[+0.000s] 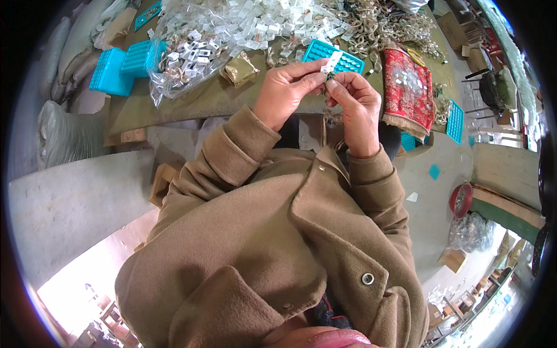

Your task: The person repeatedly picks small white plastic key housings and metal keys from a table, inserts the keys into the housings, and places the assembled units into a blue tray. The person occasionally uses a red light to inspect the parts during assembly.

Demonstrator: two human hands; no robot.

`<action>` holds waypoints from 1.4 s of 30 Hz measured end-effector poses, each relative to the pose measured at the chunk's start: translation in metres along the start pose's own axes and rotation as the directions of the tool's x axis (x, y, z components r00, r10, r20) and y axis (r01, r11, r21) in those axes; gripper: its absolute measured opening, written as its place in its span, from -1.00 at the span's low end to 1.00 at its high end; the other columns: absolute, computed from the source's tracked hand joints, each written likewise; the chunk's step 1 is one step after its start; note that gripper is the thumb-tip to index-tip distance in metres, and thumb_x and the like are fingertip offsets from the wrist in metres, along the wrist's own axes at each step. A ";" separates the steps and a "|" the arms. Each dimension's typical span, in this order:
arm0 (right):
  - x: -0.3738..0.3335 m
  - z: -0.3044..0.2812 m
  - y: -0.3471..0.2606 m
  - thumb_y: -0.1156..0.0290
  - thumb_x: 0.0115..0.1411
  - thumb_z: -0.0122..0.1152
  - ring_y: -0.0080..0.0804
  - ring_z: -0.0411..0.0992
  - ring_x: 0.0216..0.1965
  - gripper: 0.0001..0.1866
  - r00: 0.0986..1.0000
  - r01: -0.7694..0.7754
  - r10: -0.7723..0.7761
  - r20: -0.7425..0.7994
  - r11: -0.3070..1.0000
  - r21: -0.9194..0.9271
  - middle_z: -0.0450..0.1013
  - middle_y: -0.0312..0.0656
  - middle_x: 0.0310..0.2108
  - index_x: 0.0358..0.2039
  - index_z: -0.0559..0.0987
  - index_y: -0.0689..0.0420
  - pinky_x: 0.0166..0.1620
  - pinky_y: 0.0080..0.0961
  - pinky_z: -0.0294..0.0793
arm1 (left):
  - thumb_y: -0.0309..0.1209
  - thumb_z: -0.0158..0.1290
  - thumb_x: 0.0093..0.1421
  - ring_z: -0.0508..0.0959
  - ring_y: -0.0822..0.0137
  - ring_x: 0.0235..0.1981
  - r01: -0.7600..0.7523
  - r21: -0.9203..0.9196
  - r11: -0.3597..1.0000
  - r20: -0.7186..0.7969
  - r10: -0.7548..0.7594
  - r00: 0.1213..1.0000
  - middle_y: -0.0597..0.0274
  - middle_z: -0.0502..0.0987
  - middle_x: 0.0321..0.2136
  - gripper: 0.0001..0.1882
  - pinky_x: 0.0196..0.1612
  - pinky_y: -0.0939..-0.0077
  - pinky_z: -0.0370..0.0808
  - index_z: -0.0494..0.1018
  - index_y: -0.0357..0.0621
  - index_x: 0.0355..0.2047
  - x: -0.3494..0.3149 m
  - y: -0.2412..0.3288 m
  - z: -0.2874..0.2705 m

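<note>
My left hand and my right hand meet above the near edge of the table, fingertips almost touching. Between the thumb and forefinger of the left is a small white plastic piece, its narrow end pointing up and away. A tiny dark green part shows just below it, where the thumb and fingers of my right hand are pinched together. Fingers cover most of that part, so its kind is unclear. Right behind the hands lies a blue plastic tray with rows of pockets.
A clear bag of white plastic housings and a gold packet lie on the left. Loose white housings and bundled wires cover the far tabletop. Red patterned cloth hangs over the right edge; blue trays stand far left.
</note>
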State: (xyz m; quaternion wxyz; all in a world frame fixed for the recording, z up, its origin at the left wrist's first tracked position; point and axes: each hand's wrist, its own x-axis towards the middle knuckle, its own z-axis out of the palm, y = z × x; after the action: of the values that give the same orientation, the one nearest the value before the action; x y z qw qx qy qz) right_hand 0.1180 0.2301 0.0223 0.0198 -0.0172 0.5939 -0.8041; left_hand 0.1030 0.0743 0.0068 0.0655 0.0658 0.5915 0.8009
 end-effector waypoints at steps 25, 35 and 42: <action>0.010 0.002 -0.003 0.59 0.16 0.18 -0.78 0.28 -0.43 -0.76 0.997 -0.002 0.011 0.079 0.993 -0.121 0.42 -0.46 -0.48 -0.13 0.57 0.19 -0.35 -0.78 0.22 | -0.30 0.06 0.32 0.61 0.57 -0.36 0.203 -0.002 0.979 -0.109 -0.202 0.973 0.34 0.66 -0.29 -0.74 -0.40 0.74 0.41 0.58 -0.19 -0.10 0.001 0.007 -0.009; 0.015 0.000 0.013 0.65 0.21 0.12 -0.75 0.27 -0.42 -0.88 0.981 0.195 -0.195 -0.003 0.980 0.038 0.39 -0.41 -0.39 -0.27 0.45 0.16 -0.34 -0.76 0.26 | -0.35 -0.03 0.37 0.34 0.78 -0.55 0.335 -0.436 0.835 -0.035 -0.388 0.921 0.18 0.59 -0.11 -0.71 -0.60 0.92 0.20 0.43 -0.19 0.04 0.000 0.022 -0.013; 0.011 -0.001 0.027 0.64 0.23 0.16 -0.73 0.31 -0.40 -0.85 0.964 0.268 -0.266 0.026 0.958 -0.098 0.35 -0.42 -0.37 -0.25 0.42 0.13 -0.34 -0.72 0.33 | -0.37 -0.03 0.38 0.39 0.80 -0.56 0.357 -0.711 0.605 -0.008 -0.515 0.857 0.03 0.51 0.03 -0.77 -0.65 0.94 0.26 0.40 -0.26 -0.05 0.000 0.020 -0.016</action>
State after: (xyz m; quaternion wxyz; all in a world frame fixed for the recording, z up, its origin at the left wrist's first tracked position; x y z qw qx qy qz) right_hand 0.1073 0.2224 -0.0034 -0.0862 -0.1031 0.6259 -0.7682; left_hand 0.0997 0.0538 0.0216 0.2160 -0.1959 0.2526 0.9226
